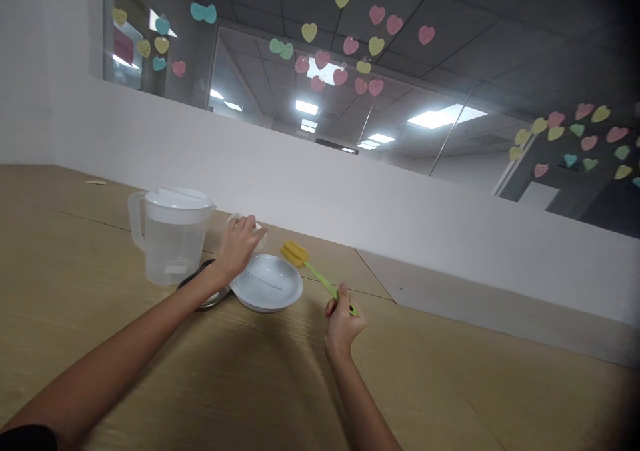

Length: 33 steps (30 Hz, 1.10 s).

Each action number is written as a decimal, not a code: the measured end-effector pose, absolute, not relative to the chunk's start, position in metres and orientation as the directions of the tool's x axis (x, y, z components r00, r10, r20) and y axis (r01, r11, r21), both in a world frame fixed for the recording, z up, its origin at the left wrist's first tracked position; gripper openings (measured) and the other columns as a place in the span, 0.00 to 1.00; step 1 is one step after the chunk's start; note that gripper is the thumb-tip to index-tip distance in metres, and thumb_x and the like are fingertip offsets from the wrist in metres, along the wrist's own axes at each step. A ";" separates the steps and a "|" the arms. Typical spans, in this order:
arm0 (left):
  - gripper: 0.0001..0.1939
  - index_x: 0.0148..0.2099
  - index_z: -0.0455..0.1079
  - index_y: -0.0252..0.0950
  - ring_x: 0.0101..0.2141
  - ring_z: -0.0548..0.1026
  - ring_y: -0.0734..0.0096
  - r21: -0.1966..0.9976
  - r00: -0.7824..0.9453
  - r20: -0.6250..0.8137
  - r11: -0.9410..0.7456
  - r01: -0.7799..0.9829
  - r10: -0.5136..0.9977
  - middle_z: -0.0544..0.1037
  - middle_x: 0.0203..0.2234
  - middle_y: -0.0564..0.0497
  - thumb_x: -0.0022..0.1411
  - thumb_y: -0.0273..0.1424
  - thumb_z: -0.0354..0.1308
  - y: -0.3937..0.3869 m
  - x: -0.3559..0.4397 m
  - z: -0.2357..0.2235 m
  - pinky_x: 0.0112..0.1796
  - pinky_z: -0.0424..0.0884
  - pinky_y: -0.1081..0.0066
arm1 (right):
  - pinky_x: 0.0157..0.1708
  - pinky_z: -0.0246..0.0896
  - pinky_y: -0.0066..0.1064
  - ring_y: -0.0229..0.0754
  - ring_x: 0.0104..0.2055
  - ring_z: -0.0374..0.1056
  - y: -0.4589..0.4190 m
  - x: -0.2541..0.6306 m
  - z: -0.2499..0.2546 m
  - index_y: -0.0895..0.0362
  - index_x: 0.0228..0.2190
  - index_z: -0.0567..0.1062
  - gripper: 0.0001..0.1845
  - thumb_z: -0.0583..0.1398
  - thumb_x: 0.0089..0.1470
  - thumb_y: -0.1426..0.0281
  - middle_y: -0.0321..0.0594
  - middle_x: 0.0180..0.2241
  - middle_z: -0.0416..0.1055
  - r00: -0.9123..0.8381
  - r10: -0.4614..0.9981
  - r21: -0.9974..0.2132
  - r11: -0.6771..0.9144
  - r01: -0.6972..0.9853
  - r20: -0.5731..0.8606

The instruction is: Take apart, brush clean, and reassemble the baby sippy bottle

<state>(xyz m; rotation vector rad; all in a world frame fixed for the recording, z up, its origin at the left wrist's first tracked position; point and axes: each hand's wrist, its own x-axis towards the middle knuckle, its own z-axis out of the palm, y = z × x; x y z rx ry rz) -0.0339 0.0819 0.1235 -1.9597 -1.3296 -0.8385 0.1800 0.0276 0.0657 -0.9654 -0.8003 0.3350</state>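
My right hand [344,321] is closed around the green handle of a sponge brush [323,279], whose yellow sponge head points up and left. My left hand [240,241] reaches across behind a white bowl [267,283], fingers curled over a clear, whitish object [261,237]. Most of that object is hidden by the hand, so its kind does not show. The bowl sits upright on the table, just left of the brush head and apart from it. A dark-rimmed round dish or lid [216,299] lies partly under my left forearm, beside the bowl.
A translucent plastic pitcher [175,244] with a white lid stands left of my left hand. The wooden table [425,371] meets a low white wall [310,191], with glass above it covered in heart-shaped notes. A small flat yellowish piece [95,182] lies at the far left.
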 end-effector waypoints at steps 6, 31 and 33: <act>0.20 0.47 0.69 0.39 0.42 0.67 0.59 -0.253 0.443 0.754 -0.409 0.877 0.485 0.70 0.38 0.42 0.58 0.18 0.45 0.088 -0.037 0.120 0.48 0.58 0.56 | 0.10 0.40 0.24 0.29 0.11 0.47 0.040 0.195 0.063 0.55 0.11 0.56 0.26 0.58 0.47 0.53 0.26 0.08 0.50 0.753 0.549 -0.840 0.543 0.010 0.363; 0.32 0.50 0.68 0.44 0.43 0.71 0.65 0.424 0.764 0.173 -0.747 0.512 0.622 0.74 0.43 0.54 0.40 0.44 0.65 0.013 -0.009 0.149 0.41 0.64 0.74 | 0.17 0.45 0.24 0.30 0.15 0.48 0.041 0.195 0.056 0.56 0.11 0.57 0.26 0.55 0.52 0.55 0.26 0.11 0.50 0.684 0.564 -0.857 0.481 0.183 0.463; 0.30 0.49 0.68 0.44 0.43 0.71 0.65 0.381 0.800 0.126 -0.773 0.507 0.586 0.74 0.43 0.55 0.41 0.43 0.64 0.013 -0.006 0.146 0.42 0.64 0.73 | 0.17 0.44 0.24 0.30 0.15 0.47 0.040 0.195 0.056 0.56 0.12 0.57 0.26 0.55 0.52 0.55 0.26 0.11 0.50 0.672 0.570 -0.857 0.476 0.200 0.473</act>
